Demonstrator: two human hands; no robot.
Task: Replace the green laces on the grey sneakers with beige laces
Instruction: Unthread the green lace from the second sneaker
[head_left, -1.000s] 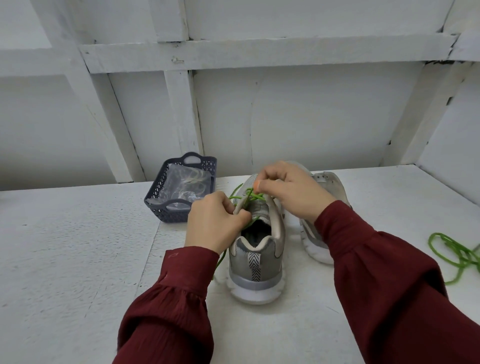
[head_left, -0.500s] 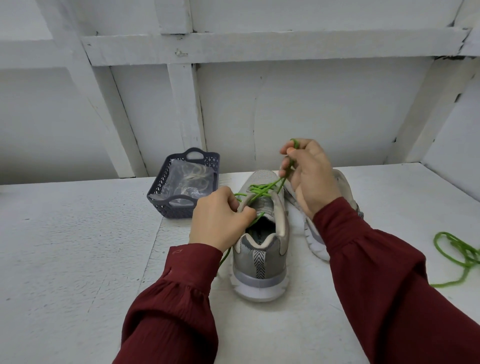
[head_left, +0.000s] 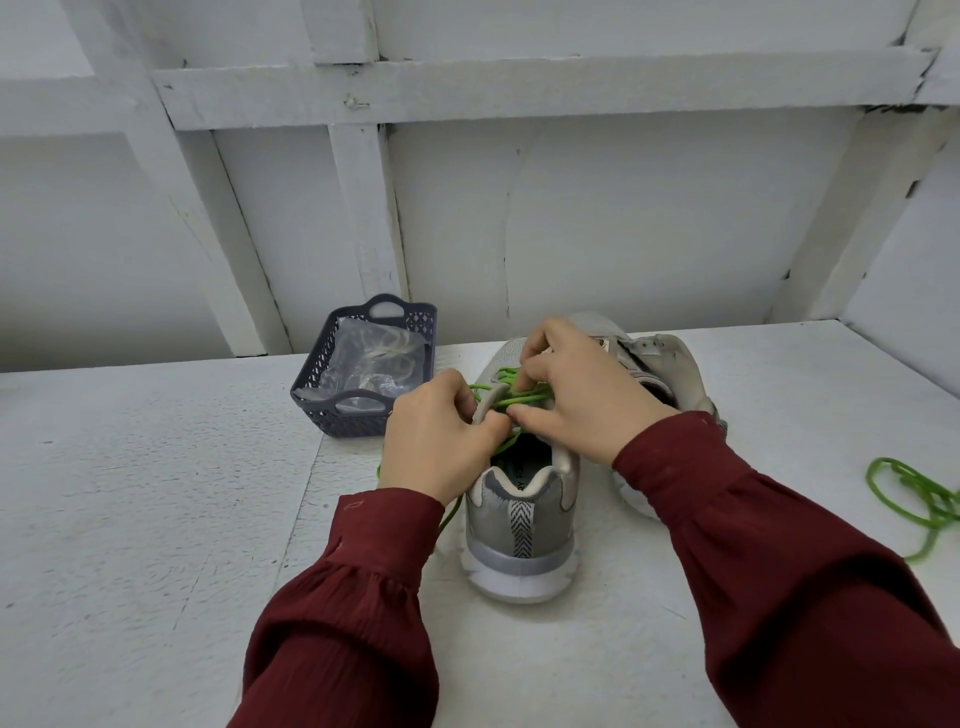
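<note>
since the right hand was raised with a pulled loop a moment ago, it has been brought back down, and the green lace is pinched again over the near sneaker, whose edge is gripped by the left hand. another crossing is judged to be worked loose, so unlacing is unfinished. a removed lace lies at the right. in the basket, beige laces are kept in a clear bag.
</note>
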